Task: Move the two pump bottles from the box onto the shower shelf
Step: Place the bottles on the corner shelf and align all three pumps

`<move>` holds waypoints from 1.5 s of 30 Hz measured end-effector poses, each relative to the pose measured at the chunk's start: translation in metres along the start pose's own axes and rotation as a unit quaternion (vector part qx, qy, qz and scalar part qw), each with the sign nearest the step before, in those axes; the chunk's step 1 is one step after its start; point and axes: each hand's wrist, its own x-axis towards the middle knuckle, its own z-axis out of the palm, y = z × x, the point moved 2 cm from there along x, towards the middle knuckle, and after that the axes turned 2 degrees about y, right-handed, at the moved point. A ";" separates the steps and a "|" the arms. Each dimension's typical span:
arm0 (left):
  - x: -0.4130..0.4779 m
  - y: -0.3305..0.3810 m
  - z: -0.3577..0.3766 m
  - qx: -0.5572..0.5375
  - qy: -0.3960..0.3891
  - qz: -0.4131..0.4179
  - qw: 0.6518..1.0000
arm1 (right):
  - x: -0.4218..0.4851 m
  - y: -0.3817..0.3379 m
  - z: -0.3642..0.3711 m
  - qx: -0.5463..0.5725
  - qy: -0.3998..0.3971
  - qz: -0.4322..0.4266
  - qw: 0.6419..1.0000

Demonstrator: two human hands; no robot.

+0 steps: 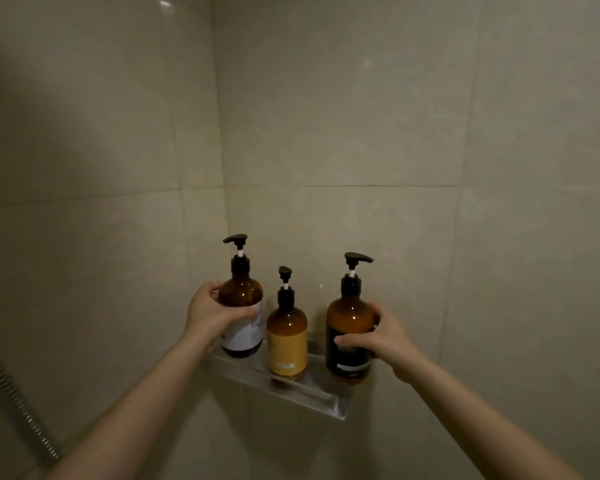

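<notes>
Three amber pump bottles stand along a clear shower shelf (312,393) in the tiled corner. At the shelf's left end is a dark amber bottle with a white label (243,306), and my left hand (208,315) wraps around its side. A smaller bottle with a yellow label (287,337) stands untouched in the middle. My right hand (383,337) grips the amber bottle with a black label (349,327) at the right end. Both held bottles are upright; whether their bases rest on the shelf is hard to tell. The box is out of view.
Beige tiled walls (430,133) meet in the corner behind the shelf. A metal shower hose (21,407) runs down the lower left. The shelf's right end (343,410) juts out from the wall.
</notes>
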 end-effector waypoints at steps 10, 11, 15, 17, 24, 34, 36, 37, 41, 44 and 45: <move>0.024 -0.043 0.021 0.041 0.001 -0.029 0.999 | -0.002 0.025 0.026 -0.032 0.098 0.025 0.994; 0.025 -0.046 0.022 0.041 -0.003 -0.030 0.999 | -0.002 0.026 0.028 -0.036 0.100 0.024 0.994; 0.028 -0.052 0.026 0.033 -0.012 -0.046 0.998 | 0.000 0.030 0.035 -0.044 0.109 0.024 0.993; 0.030 -0.054 0.028 0.032 -0.020 -0.056 0.998 | 0.002 0.033 0.039 -0.044 0.114 0.025 0.992; 0.028 -0.066 0.034 0.033 -0.029 -0.063 0.997 | 0.007 0.040 0.046 -0.022 0.104 0.027 0.994; 0.025 -0.067 0.036 0.048 -0.052 -0.041 0.997 | 0.005 0.041 0.047 -0.021 0.083 0.032 0.996; 0.021 -0.065 0.035 0.068 -0.065 -0.031 0.995 | 0.004 0.039 0.046 -0.026 0.077 0.037 0.996; 0.016 -0.064 0.033 0.077 -0.056 -0.019 0.995 | 0.003 0.038 0.045 -0.029 0.072 0.038 0.996; -0.017 -0.061 0.020 0.029 0.063 0.102 0.992 | 0.001 0.031 0.036 -0.037 0.050 0.034 0.998; -0.027 -0.049 0.019 -0.019 0.021 0.148 0.989 | -0.001 0.019 0.026 -0.026 0.043 0.026 0.998; -0.025 -0.043 0.021 -0.028 -0.008 0.140 0.990 | -0.001 0.015 0.023 -0.024 0.034 0.025 0.999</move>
